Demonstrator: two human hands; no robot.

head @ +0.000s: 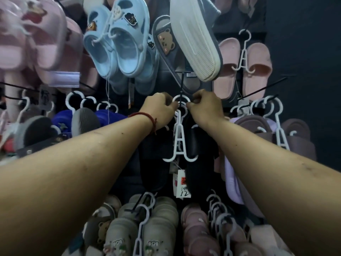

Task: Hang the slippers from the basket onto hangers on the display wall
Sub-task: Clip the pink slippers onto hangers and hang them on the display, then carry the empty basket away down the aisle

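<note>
A white plastic hanger (178,143) carries a pair of black slippers (195,145) in the middle of the display wall. Its round hook sits on a black metal peg (181,85) that sticks out from the wall. My left hand (159,109), with a red cord at the wrist, pinches the hook from the left. My right hand (206,108) pinches it from the right. A white price tag (181,183) dangles under the hanger. The basket is out of view.
Light blue clogs (118,45) and a grey bear slipper (166,43) hang just above. Pink slippers (243,69) hang upper right, mauve ones (287,137) right, purple ones (62,122) left. Beige and pink pairs on white hangers (142,228) crowd the row below.
</note>
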